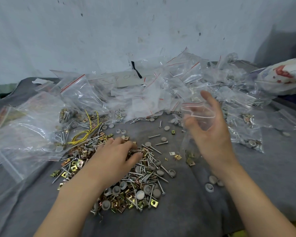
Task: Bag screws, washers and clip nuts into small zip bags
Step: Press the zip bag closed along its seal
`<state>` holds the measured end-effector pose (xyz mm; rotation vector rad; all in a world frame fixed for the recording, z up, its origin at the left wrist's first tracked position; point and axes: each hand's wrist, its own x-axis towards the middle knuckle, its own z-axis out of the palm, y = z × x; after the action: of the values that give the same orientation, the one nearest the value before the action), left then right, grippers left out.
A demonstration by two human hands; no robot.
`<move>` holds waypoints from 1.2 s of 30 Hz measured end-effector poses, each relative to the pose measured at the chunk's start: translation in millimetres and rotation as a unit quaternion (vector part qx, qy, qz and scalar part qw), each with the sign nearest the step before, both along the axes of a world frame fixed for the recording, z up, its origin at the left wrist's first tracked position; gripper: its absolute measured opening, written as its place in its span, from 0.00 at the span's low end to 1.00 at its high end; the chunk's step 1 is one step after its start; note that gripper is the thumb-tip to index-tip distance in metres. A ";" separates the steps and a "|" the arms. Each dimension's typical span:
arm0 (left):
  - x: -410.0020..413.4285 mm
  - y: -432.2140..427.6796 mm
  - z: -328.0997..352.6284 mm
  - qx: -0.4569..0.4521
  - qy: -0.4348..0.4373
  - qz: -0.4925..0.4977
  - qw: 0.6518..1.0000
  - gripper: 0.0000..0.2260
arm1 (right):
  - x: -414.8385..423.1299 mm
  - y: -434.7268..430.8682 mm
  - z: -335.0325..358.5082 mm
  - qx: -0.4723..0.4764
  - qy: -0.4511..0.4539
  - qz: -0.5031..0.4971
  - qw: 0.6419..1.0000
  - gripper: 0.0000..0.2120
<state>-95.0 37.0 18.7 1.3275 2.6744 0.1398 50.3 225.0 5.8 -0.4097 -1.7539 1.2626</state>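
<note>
Meanwhile the left hand (pixel 116 156) curled its fingers round pieces of the mixed heap of silver screws, grey washers and brass clip nuts (pixel 140 187) on the grey worktop (pixel 212 211), while to its right (and raised higher) the right hand (pixel 212 134) gripped the small clear zip bag (pixel 197 117), mouth upward.

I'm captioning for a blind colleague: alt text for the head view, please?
The left hand reaches into a pile of screws, washers and clip nuts on grey cloth while the right hand holds a small clear bag. More bags lie behind.
</note>
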 end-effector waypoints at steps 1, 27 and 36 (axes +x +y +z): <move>0.7 0.3 -0.3 -0.002 -0.001 -0.005 1.000 0.21 | 0.4 0.7 1.5 -0.016 0.010 0.005 1.000 0.29; -12.5 5.9 -0.3 0.060 0.024 -0.005 0.998 0.09 | 1.8 5.3 -5.4 0.022 -0.020 0.047 0.998 0.32; -21.5 -7.2 0.9 0.141 -0.057 -0.003 0.988 0.08 | 0.6 -3.2 -6.7 0.091 -0.091 0.044 0.991 0.32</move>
<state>-116.5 29.9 19.6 1.3544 2.6261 0.5934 50.9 221.8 -0.9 -0.3540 -2.0428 1.1436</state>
